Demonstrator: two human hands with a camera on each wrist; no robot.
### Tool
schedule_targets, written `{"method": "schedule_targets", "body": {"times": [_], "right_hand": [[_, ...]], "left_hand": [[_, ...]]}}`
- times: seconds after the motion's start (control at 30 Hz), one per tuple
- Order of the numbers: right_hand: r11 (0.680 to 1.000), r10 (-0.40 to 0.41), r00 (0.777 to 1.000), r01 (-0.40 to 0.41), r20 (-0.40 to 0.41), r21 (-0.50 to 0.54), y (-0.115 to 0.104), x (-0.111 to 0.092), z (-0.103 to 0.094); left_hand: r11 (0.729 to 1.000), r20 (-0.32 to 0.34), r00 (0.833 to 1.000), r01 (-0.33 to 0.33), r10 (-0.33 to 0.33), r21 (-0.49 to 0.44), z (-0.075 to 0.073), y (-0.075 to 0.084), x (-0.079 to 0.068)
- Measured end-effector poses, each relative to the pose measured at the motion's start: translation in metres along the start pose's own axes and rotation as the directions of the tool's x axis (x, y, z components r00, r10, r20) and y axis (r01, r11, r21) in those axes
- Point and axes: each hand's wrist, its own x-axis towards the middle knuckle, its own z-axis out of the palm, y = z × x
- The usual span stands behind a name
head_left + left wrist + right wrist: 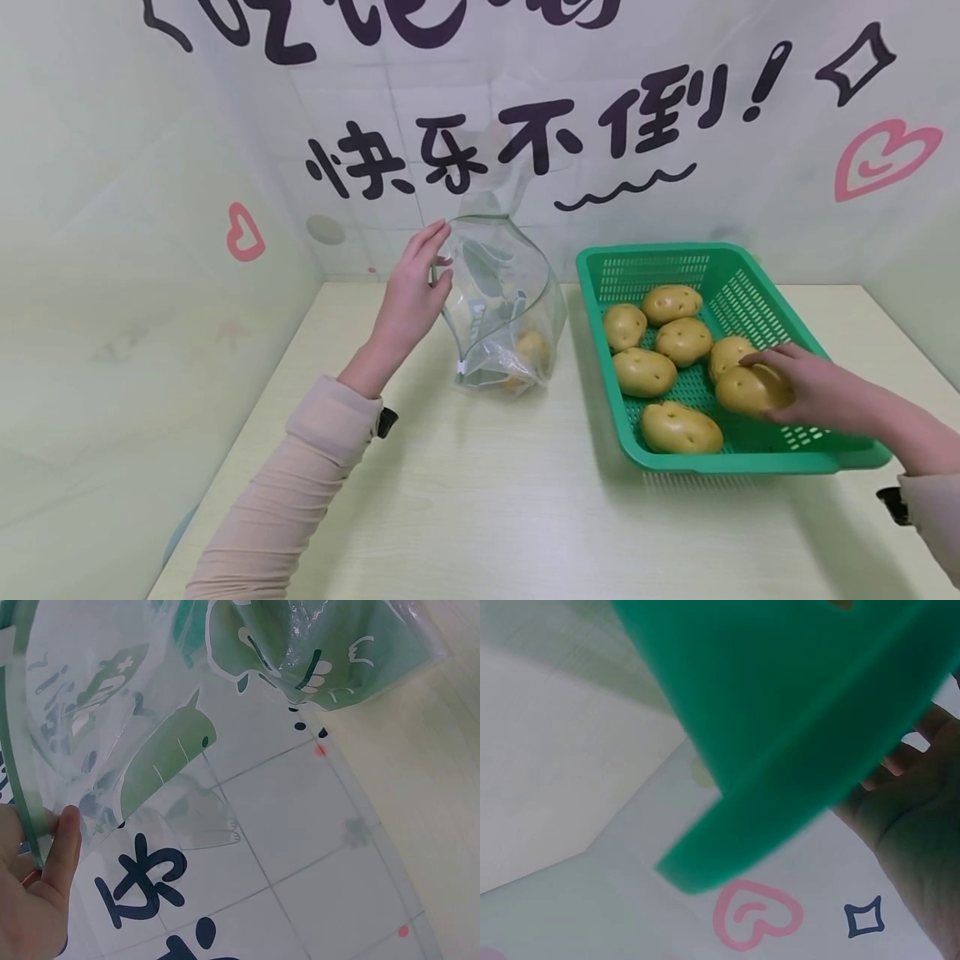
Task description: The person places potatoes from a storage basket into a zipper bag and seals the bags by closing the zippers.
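A clear zip bag (498,292) stands on the table with its mouth spread and a potato (533,348) showing through its lower part. My left hand (411,292) holds the left edge of the bag's mouth. In the left wrist view, the left fingers (64,851) pinch the green zip strip, and green printed shapes mark the bag. Inside the green basket (720,463), my right hand (825,392) grips a potato (752,392). The basket's wall (780,735) covers that potato and the fingertips in the right wrist view.
Several other potatoes (643,372) lie in the basket, one right behind the held potato. The basket stands to the right of the bag on the pale table (480,500). A white printed sheet (525,83) hangs behind, and pale walls close both sides.
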Motion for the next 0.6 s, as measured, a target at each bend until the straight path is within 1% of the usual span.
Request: {"method": "schedule_targets", "body": {"times": [0.1, 0.23, 0.37, 0.47, 0.6], "right_hand": [[1.0, -0.011, 0.999, 0.011, -0.037, -0.006, -0.002, 0.001, -0.004], [0.998, -0.057, 0.991, 0.053, -0.122, -0.034, -0.004, 0.003, -0.008], [0.991, -0.13, 0.966, 0.118, -0.224, -0.069, -0.005, 0.007, -0.01], [0.987, -0.152, 0.954, 0.135, -0.258, -0.082, -0.008, 0.011, -0.013], [0.992, -0.12, 0.958, 0.106, -0.261, -0.067, -0.014, 0.016, -0.019]], "left_hand": [[1.0, 0.0, 1.0, -0.001, 0.001, 0.004, 0.0, 0.001, 0.0], [1.0, 0.001, 1.0, -0.001, 0.001, 0.005, 0.0, 0.001, 0.0], [1.0, 0.002, 1.0, 0.0, 0.0, 0.006, -0.001, 0.002, 0.0], [1.0, 0.004, 1.0, 0.002, -0.003, 0.011, -0.001, 0.002, 0.0], [1.0, 0.007, 1.0, 0.006, -0.007, 0.014, -0.002, 0.001, -0.001]]}}
